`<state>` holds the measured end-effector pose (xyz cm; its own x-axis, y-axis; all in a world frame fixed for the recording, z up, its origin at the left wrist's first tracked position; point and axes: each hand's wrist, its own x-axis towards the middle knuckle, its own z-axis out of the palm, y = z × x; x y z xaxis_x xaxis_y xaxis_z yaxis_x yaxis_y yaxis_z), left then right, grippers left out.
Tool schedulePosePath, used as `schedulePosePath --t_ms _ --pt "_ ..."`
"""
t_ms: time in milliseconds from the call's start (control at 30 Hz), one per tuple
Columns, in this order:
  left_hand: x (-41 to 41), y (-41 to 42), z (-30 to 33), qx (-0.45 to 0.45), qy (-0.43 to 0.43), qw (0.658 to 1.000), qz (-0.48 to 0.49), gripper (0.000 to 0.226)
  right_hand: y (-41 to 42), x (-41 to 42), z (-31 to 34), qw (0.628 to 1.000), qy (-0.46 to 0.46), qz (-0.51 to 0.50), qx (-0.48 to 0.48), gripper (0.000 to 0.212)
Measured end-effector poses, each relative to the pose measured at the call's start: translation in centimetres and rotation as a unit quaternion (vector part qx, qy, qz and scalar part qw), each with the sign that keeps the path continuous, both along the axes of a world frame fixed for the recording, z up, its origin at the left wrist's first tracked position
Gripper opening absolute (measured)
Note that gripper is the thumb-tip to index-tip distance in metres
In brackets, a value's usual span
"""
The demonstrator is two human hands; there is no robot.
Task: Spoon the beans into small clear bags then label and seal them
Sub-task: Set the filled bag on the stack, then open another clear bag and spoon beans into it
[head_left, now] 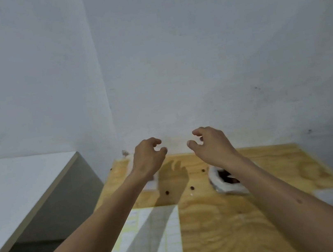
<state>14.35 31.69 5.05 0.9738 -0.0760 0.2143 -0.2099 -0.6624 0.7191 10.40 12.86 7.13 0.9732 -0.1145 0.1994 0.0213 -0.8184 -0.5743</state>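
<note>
beans (227,176) sit in a white bag (226,188) on the plywood table (219,225), under our right forearm, below and behind the right hand (211,145). we see both hands raised toward the wall, fingers loosely curled and holding nothing. the left hand (147,157) hangs well apart from the bag, so we judge the right nearer. loose beans (167,192) dot the wood between our arms; a gridded sheet (157,245) lies closer to us.

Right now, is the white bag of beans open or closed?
Open: the white bag gapes at its top, showing dark beans inside.
</note>
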Motion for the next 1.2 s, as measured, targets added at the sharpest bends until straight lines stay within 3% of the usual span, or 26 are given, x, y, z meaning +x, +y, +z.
schedulePosePath --t_ms 300,500,600,700,800,967,1133,1200 --pt "-5.6 -14.6 1.5 0.027 -0.036 0.985 -0.164 0.037 -14.9 -10.5 2.5 0.992 0.003 -0.120 -0.043 0.051" --pt "-9.7 -23.5 0.9 0.047 -0.028 0.961 -0.272 0.042 -22.8 -17.5 0.2 0.974 0.079 -0.204 -0.061 0.051" --pt "-11.3 -26.8 -0.3 0.108 0.003 0.943 -0.315 0.050 -25.1 -20.2 -2.0 0.963 0.147 -0.221 -0.049 0.054" --pt "-12.5 -29.1 -2.2 0.201 0.061 0.910 -0.356 0.069 -26.5 -21.7 -4.5 0.947 0.210 -0.234 -0.070 0.043" --pt "-13.4 -30.4 -4.1 0.270 0.111 0.883 -0.368 0.086 -26.8 -22.4 -6.3 0.930 0.251 -0.253 -0.090 0.046" --pt "-14.0 -31.2 -5.6 0.211 0.109 0.909 -0.342 0.093 -26.8 -22.4 -6.8 0.925 0.241 -0.280 -0.091 0.042" --pt "-14.4 -31.1 -5.9 0.187 0.068 0.920 -0.339 0.100 -27.3 -22.3 -6.7 0.931 0.152 -0.329 -0.027 0.027" --pt "-14.5 -30.9 -6.0 0.178 0.065 0.923 -0.336 0.100 -27.1 -22.4 -6.7 0.929 0.135 -0.343 -0.013 0.032"
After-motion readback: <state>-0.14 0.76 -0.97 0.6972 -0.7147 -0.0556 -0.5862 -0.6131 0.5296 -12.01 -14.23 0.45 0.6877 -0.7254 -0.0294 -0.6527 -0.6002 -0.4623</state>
